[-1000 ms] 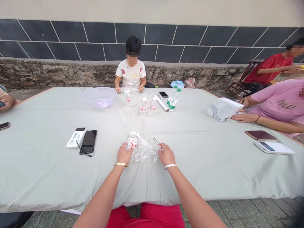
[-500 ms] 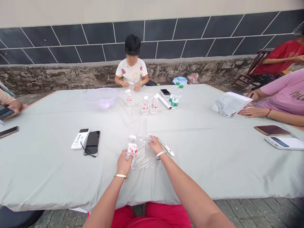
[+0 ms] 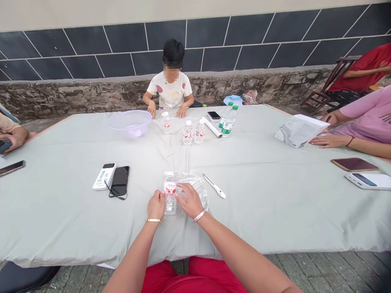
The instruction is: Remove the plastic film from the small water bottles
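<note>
A small clear water bottle (image 3: 170, 188) with a red and white label lies on the grey tablecloth, its cap end pointing away from me. My left hand (image 3: 156, 206) is closed on its left side, thumb and fingers against the plastic. Crumpled clear plastic film (image 3: 198, 185) spreads under and to the right of the bottle. My right hand (image 3: 190, 200) is at the bottle's right side, its curled fingers on the film beside the label; the exact grip is partly hidden. A white utility knife (image 3: 214, 186) rests right of the film.
Left of my hands lie a black phone (image 3: 119, 181) and a white power bank (image 3: 104, 177). Farther back stand a purple basin (image 3: 130, 126), several small bottles (image 3: 187, 133), a film roll (image 3: 212, 127) and green-capped bottles (image 3: 229, 122). People sit opposite and at both sides.
My right hand has moved left from the film's far right edge to the bottle, drawing the film into folds. My left hand still holds the bottle, which lies straighter.
</note>
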{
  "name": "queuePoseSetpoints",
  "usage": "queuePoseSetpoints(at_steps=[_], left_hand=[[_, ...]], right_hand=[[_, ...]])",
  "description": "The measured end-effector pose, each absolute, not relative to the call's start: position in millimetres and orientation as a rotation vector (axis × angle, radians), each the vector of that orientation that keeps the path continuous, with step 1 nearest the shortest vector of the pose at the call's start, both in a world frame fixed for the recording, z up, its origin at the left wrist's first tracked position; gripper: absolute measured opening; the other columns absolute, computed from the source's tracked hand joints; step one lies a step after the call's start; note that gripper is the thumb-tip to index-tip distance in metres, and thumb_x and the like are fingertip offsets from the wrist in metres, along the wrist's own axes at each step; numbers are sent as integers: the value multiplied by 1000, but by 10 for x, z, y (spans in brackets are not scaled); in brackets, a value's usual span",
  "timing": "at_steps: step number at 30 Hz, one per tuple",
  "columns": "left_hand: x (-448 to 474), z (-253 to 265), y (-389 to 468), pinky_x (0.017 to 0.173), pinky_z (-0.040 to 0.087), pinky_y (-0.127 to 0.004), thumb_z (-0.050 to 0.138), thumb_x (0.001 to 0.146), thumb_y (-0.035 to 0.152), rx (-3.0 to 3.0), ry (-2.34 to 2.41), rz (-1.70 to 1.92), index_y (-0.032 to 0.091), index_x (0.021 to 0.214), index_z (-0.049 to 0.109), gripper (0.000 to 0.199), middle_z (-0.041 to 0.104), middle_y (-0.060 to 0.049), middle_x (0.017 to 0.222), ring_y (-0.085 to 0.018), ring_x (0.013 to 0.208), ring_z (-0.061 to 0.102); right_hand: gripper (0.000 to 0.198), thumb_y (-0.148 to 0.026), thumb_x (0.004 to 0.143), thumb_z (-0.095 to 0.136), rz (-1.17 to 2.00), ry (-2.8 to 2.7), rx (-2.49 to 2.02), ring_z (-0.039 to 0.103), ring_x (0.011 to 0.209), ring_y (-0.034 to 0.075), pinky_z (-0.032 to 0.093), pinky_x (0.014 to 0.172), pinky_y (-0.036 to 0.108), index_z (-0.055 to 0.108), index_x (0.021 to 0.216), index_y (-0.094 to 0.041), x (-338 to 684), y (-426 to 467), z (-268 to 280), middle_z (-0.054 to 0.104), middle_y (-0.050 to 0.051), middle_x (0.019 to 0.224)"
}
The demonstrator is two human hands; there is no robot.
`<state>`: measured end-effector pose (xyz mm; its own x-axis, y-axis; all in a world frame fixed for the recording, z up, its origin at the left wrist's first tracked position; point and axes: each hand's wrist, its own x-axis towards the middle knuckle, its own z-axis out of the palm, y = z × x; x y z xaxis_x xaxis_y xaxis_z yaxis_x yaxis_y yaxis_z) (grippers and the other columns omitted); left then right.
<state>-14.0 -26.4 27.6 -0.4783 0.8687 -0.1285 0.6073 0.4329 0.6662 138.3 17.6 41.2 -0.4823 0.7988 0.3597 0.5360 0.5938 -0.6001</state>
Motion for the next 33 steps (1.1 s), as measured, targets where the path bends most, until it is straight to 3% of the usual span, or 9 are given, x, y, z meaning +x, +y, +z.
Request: queuePoseSetpoints(at_steps=[4,8,12,17,20,25,28,31,33], left_hand=[[-163,199,-245,53,31,-24,29,89,31,1249,2243,832,23,60,32,30,45,3,53,-14,53,43],[-282,130,-228,53,33,-25,30,88,31,1178,2255,897,23,57,29,32,40,4,50,-13,52,41],[-336,116,-257,56,38,-25,26,88,41,1143,2205,983,23,62,38,34,45,3,55,-14,56,47],[-381,92,-286,49,35,-21,47,77,52,1095,1936,1050,21,69,47,32,35,8,48,-10,47,39],[-486,55,-306,47,35,-20,41,80,44,975,2004,1060,21,61,41,29,33,8,50,-8,45,36],[-564,57,-398,39,35,-22,27,84,43,783,2086,1043,23,72,44,28,30,8,50,-10,40,36],[-531,123,-389,40,39,-24,24,85,50,780,2086,1023,22,83,49,38,41,4,56,-14,48,49],[-529,194,-314,47,44,-26,41,79,53,910,2121,953,21,98,52,38,54,-1,69,-17,61,58],[-559,213,-274,51,46,-26,47,77,45,963,2132,926,20,96,55,32,54,0,65,-16,59,58]], right_hand=[[52,-49,86,44,606,-2412,-965,38,126,27,35,101,47,42,133,-27,1230,152,417,40,11,139],[62,-50,88,39,690,-2434,-1117,30,132,27,29,105,47,28,142,-22,1313,173,290,32,13,144],[50,-40,88,43,657,-2455,-1148,26,134,28,26,106,50,38,136,-29,1292,136,292,28,9,147],[40,-20,83,46,643,-2493,-1074,22,135,27,16,107,55,56,121,-31,1144,129,429,27,5,148],[32,-29,84,48,680,-2402,-1126,27,133,28,21,105,55,63,112,-30,1244,153,475,33,5,145],[32,-32,81,50,674,-2146,-1405,40,125,26,37,99,45,64,109,-24,1464,153,504,41,8,138],[49,-44,79,54,655,-2132,-1504,33,129,30,35,99,47,53,123,-23,1374,167,503,32,11,143],[69,-50,70,64,669,-2196,-1591,25,132,35,33,98,49,43,131,-26,1313,214,468,22,12,147],[73,-47,69,64,649,-2171,-1697,31,128,35,35,94,47,38,135,-27,1412,255,449,22,13,147]])
